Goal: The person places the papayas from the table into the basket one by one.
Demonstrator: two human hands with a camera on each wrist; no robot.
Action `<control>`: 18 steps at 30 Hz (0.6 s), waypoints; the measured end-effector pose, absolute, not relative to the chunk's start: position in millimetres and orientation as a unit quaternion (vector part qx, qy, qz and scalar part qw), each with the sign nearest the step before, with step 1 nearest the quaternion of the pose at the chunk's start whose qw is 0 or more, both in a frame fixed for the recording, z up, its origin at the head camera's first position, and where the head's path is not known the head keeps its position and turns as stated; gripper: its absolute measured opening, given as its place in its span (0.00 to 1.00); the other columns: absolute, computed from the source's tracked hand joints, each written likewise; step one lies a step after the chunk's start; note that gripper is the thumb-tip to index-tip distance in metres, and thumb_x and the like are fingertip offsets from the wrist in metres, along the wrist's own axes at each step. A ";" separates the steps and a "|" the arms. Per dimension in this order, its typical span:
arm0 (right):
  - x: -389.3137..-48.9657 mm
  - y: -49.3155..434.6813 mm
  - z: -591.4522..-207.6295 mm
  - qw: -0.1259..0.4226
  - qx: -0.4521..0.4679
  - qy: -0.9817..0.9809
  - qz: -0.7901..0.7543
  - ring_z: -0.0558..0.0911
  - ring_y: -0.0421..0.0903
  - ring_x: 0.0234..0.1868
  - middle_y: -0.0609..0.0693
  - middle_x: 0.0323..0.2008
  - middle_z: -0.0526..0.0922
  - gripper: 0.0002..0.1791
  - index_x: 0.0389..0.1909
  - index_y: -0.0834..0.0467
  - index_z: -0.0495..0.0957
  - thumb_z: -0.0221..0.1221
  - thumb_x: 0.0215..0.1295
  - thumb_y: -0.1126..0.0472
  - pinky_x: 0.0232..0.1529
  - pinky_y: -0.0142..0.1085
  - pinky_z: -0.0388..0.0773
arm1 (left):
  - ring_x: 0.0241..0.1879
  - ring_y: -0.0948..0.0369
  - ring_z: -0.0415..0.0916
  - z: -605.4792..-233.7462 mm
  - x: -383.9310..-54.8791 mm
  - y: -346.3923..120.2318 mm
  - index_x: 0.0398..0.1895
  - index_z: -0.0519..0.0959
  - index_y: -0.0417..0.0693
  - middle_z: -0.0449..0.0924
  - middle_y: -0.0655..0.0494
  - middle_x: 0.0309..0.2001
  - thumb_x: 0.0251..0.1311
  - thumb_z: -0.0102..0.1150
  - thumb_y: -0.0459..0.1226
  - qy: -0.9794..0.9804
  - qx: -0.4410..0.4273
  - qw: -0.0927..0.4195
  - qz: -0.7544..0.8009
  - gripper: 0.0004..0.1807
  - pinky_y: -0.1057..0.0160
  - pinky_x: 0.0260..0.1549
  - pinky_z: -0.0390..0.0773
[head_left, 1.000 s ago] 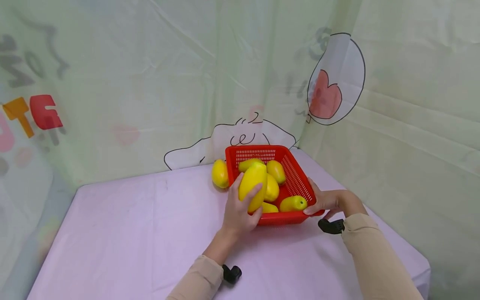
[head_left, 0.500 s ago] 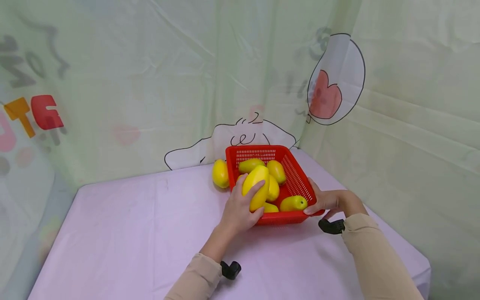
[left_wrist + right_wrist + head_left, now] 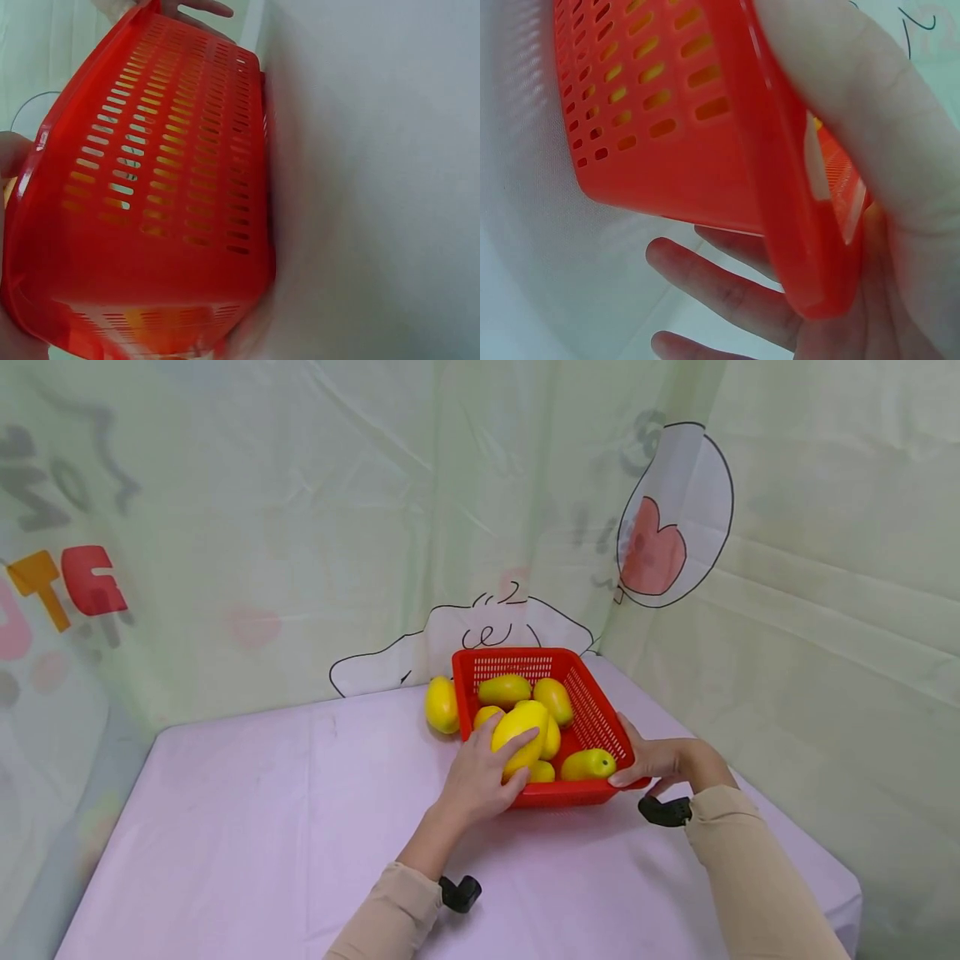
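Observation:
My left hand (image 3: 478,778) grips a yellow mango (image 3: 519,733), fingers and thumb spread round it, just inside the near left part of a red plastic basket (image 3: 566,793). Under and around it lie several other yellow mangoes (image 3: 504,691) in the basket. The right hand (image 3: 651,762) holds the near right corner of the basket, its thumb over the rim. In the right wrist view that thumb (image 3: 877,97) lies along the rim, with other fingers below the corner. The left wrist view shows the slotted basket wall (image 3: 150,247); the held mango is mostly hidden there.
One more mango (image 3: 442,705) lies on the table outside the basket, against its left side. A pale pink cloth (image 3: 247,827) covers the table. Printed curtains (image 3: 300,543) stand close behind and to the right of it.
My left hand has moved slightly right and down into the basket with its mango, uncovering another mango at the basket's left side. The right hand and the basket have stayed in place.

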State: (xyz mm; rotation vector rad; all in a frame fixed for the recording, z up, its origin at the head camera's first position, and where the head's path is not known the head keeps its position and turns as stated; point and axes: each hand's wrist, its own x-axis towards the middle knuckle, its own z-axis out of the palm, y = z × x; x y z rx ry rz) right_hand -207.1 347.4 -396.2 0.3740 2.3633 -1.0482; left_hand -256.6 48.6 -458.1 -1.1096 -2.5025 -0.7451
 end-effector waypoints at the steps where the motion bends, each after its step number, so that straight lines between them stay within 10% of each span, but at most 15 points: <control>1: -207.1 347.5 -396.4 0.262 0.137 0.873 -0.388 0.64 0.62 0.62 0.66 0.68 0.50 0.70 0.70 0.44 0.15 0.67 0.51 0.44 0.47 0.52 0.80 | 0.71 0.52 0.52 -458.3 -256.7 48.8 0.69 0.56 0.82 0.48 0.51 0.74 0.61 0.49 0.51 -0.870 -0.390 0.155 -0.258 0.32 0.45 0.63 0.66; 11: -208.6 348.9 -398.5 0.266 0.135 0.869 -0.395 0.64 0.63 0.61 0.66 0.68 0.49 0.69 0.70 0.44 0.14 0.67 0.52 0.45 0.49 0.52 0.80 | 0.76 0.52 0.27 -453.8 -247.1 56.1 0.70 0.57 0.74 0.30 0.55 0.77 0.70 0.31 0.56 -0.890 -0.401 0.142 -0.163 0.26 0.45 0.72 0.43; 18: -208.7 350.3 -399.5 0.265 0.135 0.863 -0.409 0.65 0.63 0.61 0.67 0.69 0.46 0.68 0.70 0.43 0.13 0.66 0.54 0.45 0.49 0.52 0.80 | 0.75 0.57 0.45 -454.4 -239.4 62.9 0.72 0.58 0.63 0.51 0.55 0.74 0.69 0.24 0.61 -0.917 -0.378 0.119 -0.045 0.33 0.52 0.73 0.48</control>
